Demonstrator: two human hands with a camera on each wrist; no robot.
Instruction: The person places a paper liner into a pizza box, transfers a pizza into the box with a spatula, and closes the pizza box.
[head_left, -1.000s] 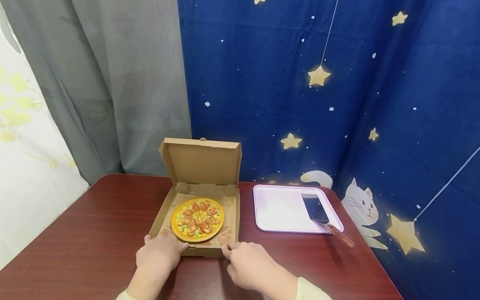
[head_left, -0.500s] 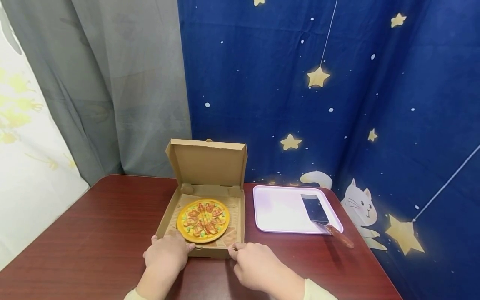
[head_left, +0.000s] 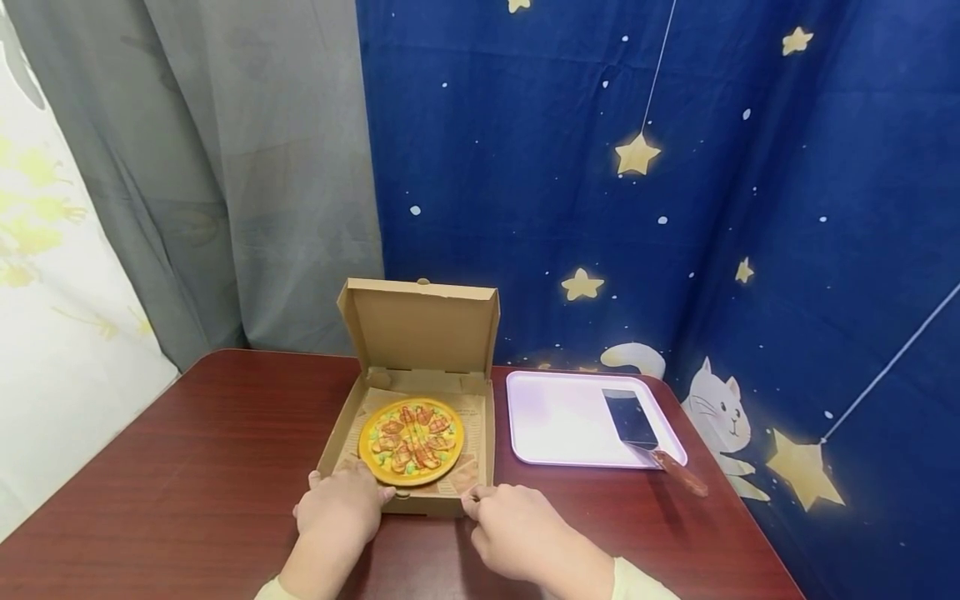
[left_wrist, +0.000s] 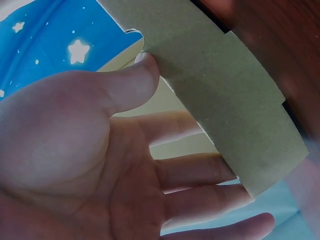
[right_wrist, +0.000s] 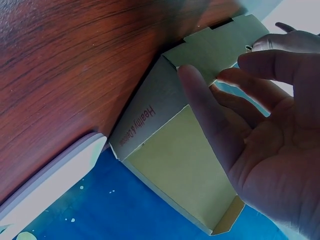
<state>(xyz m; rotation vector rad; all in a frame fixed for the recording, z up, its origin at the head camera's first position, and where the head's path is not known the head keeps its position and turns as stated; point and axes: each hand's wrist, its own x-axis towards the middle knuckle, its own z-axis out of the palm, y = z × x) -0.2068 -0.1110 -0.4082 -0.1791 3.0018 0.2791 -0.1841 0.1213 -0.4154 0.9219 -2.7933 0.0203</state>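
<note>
A cardboard pizza box (head_left: 429,506) stands on the table with its lid (head_left: 423,332) raised at the back. Inside, on printed paper, lies a pizza (head_left: 412,442) with a yellow rim and browned toppings. My left hand (head_left: 341,508) holds the box's front-left corner; in the left wrist view the thumb lies at the notch of the front wall (left_wrist: 210,95), and the fingers pass behind that wall. At the front-right corner my right hand (head_left: 519,527) pinches the box. Red lettering marks the box's side wall (right_wrist: 150,107) in the right wrist view.
To the right of the box is a pale lilac tray (head_left: 555,425). A spatula (head_left: 632,417) lies on it, its wooden handle (head_left: 681,473) sticking out past the tray's front rim. Grey and blue star-patterned curtains (head_left: 525,167) hang behind the dark red table (head_left: 187,467).
The pizza box, with the pizza in it, has slid to the right toward the tray, both hands moving along with it. The last half second shows only a slight shift. Tray and spatula stayed put.
</note>
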